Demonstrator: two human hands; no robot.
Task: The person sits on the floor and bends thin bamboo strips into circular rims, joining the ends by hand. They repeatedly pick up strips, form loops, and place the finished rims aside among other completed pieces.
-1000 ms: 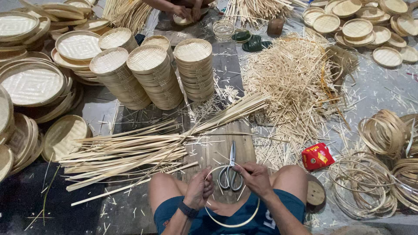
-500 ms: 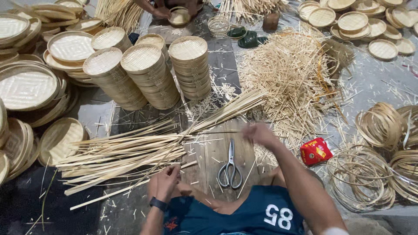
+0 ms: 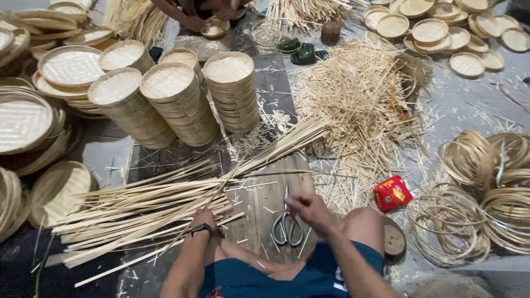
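Left hand: my left hand [image 3: 203,219] lay on the bundle of bamboo strips [image 3: 165,212], at its end near my knee. The fingers were hidden among the strips, so I cannot tell if the grip was closed on one strip or only resting.
Right hand: my right hand [image 3: 310,208] hovered over the wooden board [image 3: 270,193], just beside the scissors [image 3: 287,227]. The fingers were curled loosely and I saw nothing held in this grip.
Strips: they were long, flat and pale, lying in a fan from the left part of the floor up to the far edge of the board.
Doing it well: I judged that it was best to take one strip only, near its end, and to slide it along its length, because the strips crossed one another and could catch. The edges looked thin and sharp, so a slow pull was safer for the fingers.
Scissors: closed, handles toward me, on the near part of the board.
Floor: grey and covered with many short offcuts [image 3: 353,105]. A red packet [image 3: 392,192] lay to the right of the board, and bamboo rings [image 3: 469,157] were piled further right.
Room: stacks of round woven lids [image 3: 176,102] stood beyond the strips, flat woven trays [image 3: 22,118] at the left edge and more at the far right corner.
Other person: another person's hands [image 3: 212,22] worked on a small tray at the far edge.
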